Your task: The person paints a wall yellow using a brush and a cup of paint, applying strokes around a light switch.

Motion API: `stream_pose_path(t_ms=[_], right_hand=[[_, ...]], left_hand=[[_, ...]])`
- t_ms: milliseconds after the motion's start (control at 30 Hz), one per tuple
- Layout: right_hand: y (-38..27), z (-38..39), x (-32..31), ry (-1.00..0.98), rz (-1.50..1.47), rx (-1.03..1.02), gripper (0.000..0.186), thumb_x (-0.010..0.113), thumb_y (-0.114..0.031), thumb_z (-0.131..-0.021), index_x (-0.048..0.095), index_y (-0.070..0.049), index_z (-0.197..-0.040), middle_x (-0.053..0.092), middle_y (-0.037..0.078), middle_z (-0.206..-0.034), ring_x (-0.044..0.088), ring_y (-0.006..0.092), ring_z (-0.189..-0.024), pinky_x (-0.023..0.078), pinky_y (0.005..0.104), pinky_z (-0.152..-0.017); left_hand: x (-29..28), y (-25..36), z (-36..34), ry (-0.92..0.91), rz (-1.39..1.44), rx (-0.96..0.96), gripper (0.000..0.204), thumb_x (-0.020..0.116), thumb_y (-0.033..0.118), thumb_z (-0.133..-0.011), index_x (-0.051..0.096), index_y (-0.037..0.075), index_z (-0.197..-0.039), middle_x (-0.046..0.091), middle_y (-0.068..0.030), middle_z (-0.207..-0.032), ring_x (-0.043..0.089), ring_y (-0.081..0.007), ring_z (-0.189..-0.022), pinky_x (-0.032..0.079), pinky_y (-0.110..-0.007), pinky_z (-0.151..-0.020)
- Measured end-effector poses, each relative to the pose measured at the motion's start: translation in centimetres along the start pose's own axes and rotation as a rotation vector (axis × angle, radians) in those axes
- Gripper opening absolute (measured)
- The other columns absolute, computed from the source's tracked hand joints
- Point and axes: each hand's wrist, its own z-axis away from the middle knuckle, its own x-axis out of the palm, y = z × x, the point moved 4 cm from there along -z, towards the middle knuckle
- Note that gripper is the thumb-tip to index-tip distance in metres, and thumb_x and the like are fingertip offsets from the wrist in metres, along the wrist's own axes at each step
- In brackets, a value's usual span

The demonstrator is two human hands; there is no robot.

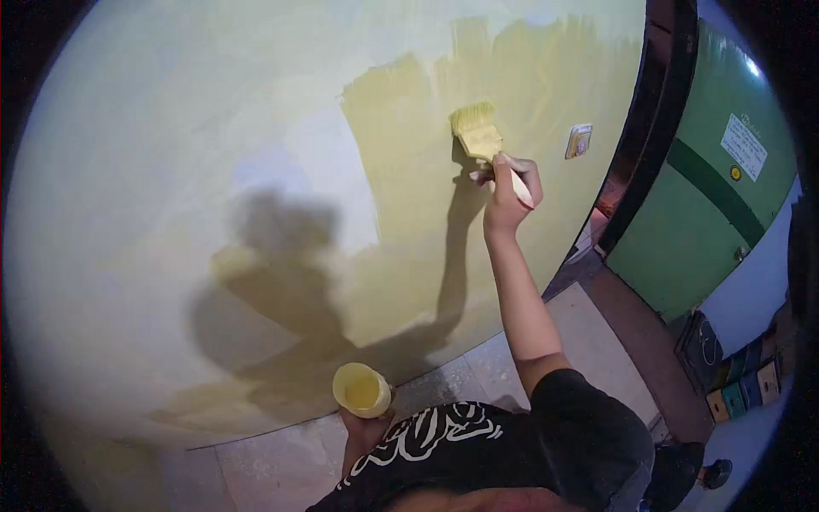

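1. Right hand (514, 183) pinches a flat, pale-handled bristle brush (480, 142) toward the right edge of the streaky wall (128, 171).
2. Left hand (364, 429) holds a round cup (355, 374) of yellow paint (363, 395) near the wall's bottom edge; I cannot tell its fingers' spread.

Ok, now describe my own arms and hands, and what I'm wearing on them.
Your right hand is bare, with no glove, ring or watch visible, and the right forearm is uncovered. A short, plain black sleeve ends near the elbow, part of a black shirt with a curling white print. Your left hand looks ungloved but is mostly hidden.
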Motion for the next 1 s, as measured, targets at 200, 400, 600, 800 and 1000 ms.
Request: stream_pose_path(t_ms=[200, 400, 600, 800, 1000], right_hand=[[-5.7, -6.2, 2.7, -0.04, -0.217, -0.11, 0.01, 0.061, -0.002, -0.09, 0.052, 0.001, -0.087, 0.063, 0.015, -0.074, 0.064, 0.0217, -0.058, 0.051, 0.0321, -0.051], [-5.1, -9.5, 5.6, -0.049, -0.003, -0.185, 0.013, 0.064, -0.001, -0.088, 0.053, 0.001, -0.08, 0.063, 0.012, -0.068, 0.061, 0.0177, -0.051, 0.051, 0.0306, -0.05], [-2.8, -6.2, 2.2, -0.063, 0.054, -0.176, 0.012, 0.061, 0.002, -0.088, 0.053, 0.002, -0.079, 0.062, 0.013, -0.066, 0.06, 0.0175, -0.049, 0.052, 0.0305, -0.047], [-7.0, -7.9, 3.7, -0.035, -0.056, -0.251, 0.016, 0.064, -0.004, -0.087, 0.05, 0.001, -0.079, 0.061, 0.013, -0.066, 0.06, 0.0193, -0.05, 0.051, 0.03, -0.047], [-4.1, -8.4, 5.6, -0.064, 0.048, -0.24, 0.014, 0.062, -0.003, -0.088, 0.052, 0.0, -0.08, 0.061, 0.013, -0.065, 0.059, 0.0189, -0.048, 0.05, 0.0305, -0.049]], left_hand=[[2.1, -0.8, -0.1, 0.059, -0.359, 0.202, 0.052, 0.06, 0.043, -0.083, 0.049, 0.013, -0.123, 0.061, -0.0104, -0.109, 0.062, -0.0291, -0.099, 0.059, -0.04, -0.067], [0.0, -1.3, 0.6, 0.077, -0.086, 0.146, 0.057, 0.056, 0.056, -0.084, 0.055, 0.012, -0.12, 0.063, -0.0149, -0.107, 0.063, -0.0337, -0.096, 0.055, -0.042, -0.054], [-0.6, -2.6, 1.2, 0.107, -0.048, 0.172, 0.057, 0.045, 0.062, -0.088, 0.059, 0.013, -0.113, 0.066, -0.012, -0.102, 0.064, -0.0374, -0.087, 0.05, -0.039, -0.049], [-2.8, -2.3, 2.5, 0.184, 0.103, 0.188, 0.058, 0.048, 0.065, -0.086, 0.058, 0.017, -0.118, 0.065, -0.006, -0.107, 0.061, -0.0368, -0.101, 0.05, -0.038, -0.05], [-1.9, -1.2, 2.1, 0.095, 0.03, 0.084, 0.054, 0.047, 0.063, -0.087, 0.059, 0.019, -0.115, 0.066, -0.0044, -0.104, 0.063, -0.0374, -0.096, 0.047, -0.037, -0.045]])
